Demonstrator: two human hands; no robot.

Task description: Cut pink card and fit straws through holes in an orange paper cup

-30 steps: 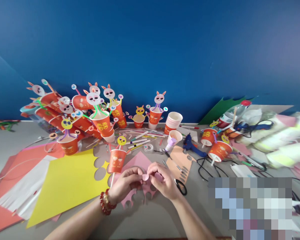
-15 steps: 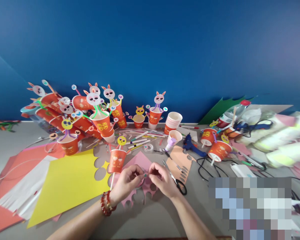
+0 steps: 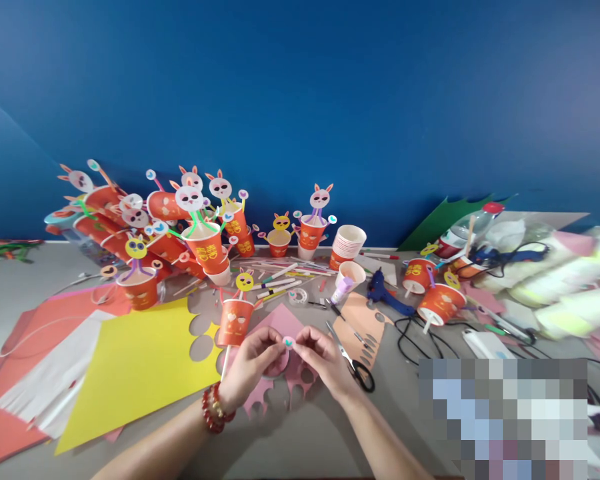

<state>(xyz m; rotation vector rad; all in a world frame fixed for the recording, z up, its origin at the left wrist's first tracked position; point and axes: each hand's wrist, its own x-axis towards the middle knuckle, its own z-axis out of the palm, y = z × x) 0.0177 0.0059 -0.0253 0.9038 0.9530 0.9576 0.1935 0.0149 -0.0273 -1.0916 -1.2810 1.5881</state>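
Note:
A small pale pink paper disc with a teal mark on it is pinched at its edges between both hands. My left hand, with red beads at the wrist, grips its left side. On the opposite side my right hand pinches it with thumb and fingertips. Below the hands lies pink paper with round holes cut in its near part. Just left of my left hand is a red paper cup with a yellow animal head on top and a white stick beneath. Black-handled scissors lie right of my right hand.
Decorated red cups crowd the back left. Yellow paper covers the left front. Beyond the hands lie markers, a cup stack and a blue glue gun. Black cables run along the right.
The paper disc has turned so that its marked face shows; before, only a sliver of it was visible between the fingertips. The hands have barely moved.

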